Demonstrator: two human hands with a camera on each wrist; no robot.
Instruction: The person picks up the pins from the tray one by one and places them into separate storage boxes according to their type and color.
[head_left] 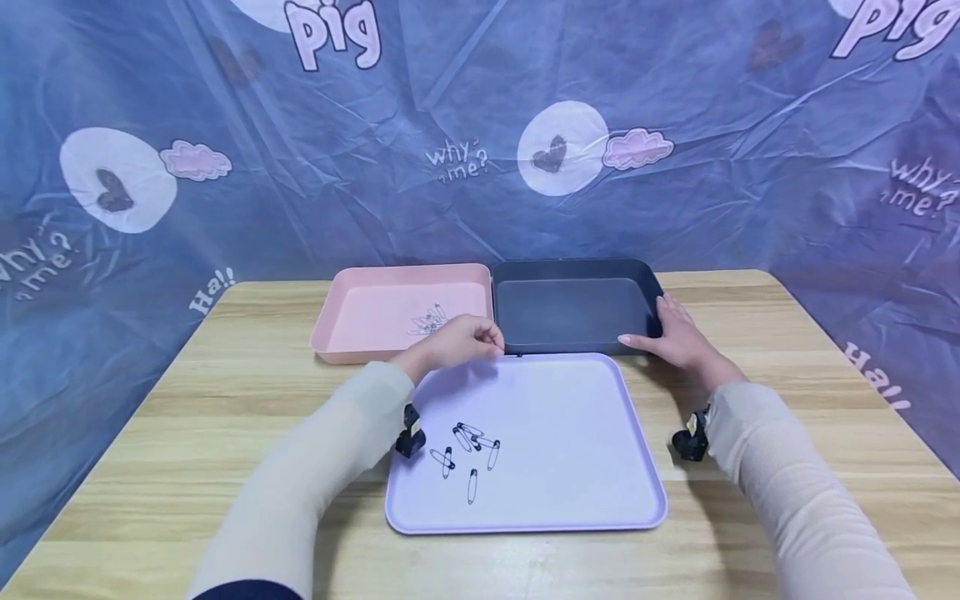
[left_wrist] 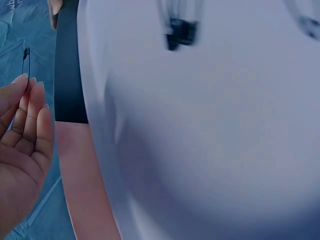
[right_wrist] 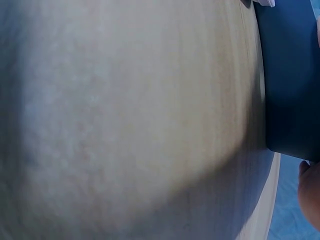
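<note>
Sorting of safety pins seems to be the step in hand, judging from where the pins lie. The left hand [head_left: 459, 342] hovers over the near rim of the pink tray [head_left: 352, 315], beside the dark tray [head_left: 573, 312]. In the left wrist view its fingers [left_wrist: 31, 112] are nearly straight and close together, and one black safety pin [left_wrist: 25, 65] stands just above the fingertips; I cannot tell whether it is pinched or already free. The right hand [head_left: 675, 337] rests with straight fingers against the near right corner of the dark tray and steadies it.

Silver pins [head_left: 430, 321] lie in the pink tray, and the dark tray looks empty. A small group of mixed pins [head_left: 468, 450] remains on the lilac tray [head_left: 570, 433], near its left side.

To do this well, I think the pin should be let go only when the hand is fully over the correct tray. The right hand should keep the dark tray from sliding. Picking one pin at a time avoids tangling.
</note>
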